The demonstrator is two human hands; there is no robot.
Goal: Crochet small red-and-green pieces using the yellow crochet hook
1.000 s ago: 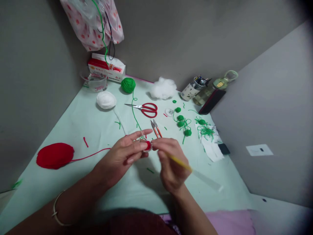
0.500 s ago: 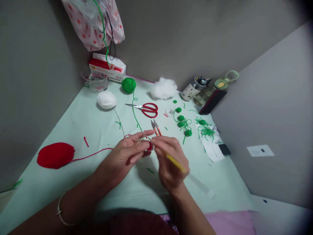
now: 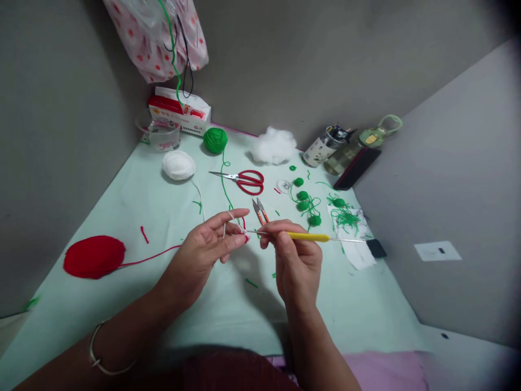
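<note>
Small red crochet piece [image 3: 245, 234] sits pinched at the fingertips of the left hand [image 3: 207, 251], slightly above table centre; only a sliver of red shows past the thumb and fingers, so its shape cannot be made out. Left index finger is extended with pale yarn looped over it; the remaining fingers close onto the piece. Right hand [image 3: 293, 259] has thumb and fingers closed around a crochet hook [image 3: 303, 236] with a yellow grip, held roughly level, its thin metal tip pointing toward 9 o'clock and meeting the red piece. A red strand runs from the left hand toward 9 o'clock to a flat red yarn ball [image 3: 94, 256] on the pale green table [image 3: 171, 304]. At 12 o'clock of the hands: orange thread snips [image 3: 260, 210], then red-handled scissors [image 3: 244, 181]. Green yarn ball [image 3: 215, 139] further toward 11 o'clock.
</note>
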